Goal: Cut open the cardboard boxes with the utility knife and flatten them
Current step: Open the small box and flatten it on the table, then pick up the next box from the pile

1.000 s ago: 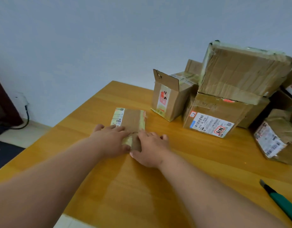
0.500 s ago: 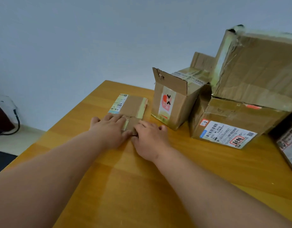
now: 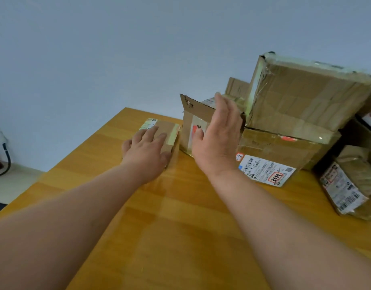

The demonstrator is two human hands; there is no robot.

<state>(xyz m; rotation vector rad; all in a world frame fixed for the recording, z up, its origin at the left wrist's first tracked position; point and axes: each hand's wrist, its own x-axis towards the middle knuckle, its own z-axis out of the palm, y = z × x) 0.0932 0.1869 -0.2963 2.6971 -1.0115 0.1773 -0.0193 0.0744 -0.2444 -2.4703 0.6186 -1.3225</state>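
Our left hand (image 3: 146,151) lies flat, fingers straight, pressing the flattened box (image 3: 168,132) onto the wooden surface (image 3: 180,227); its grip holds nothing. Our right hand (image 3: 219,141) hangs raised in the air with fingers straight and together, its grip wide and holding nothing, in front of the small open box (image 3: 189,124). Right of that box stands a labelled box (image 3: 285,151) bearing a large taped box (image 3: 310,101).
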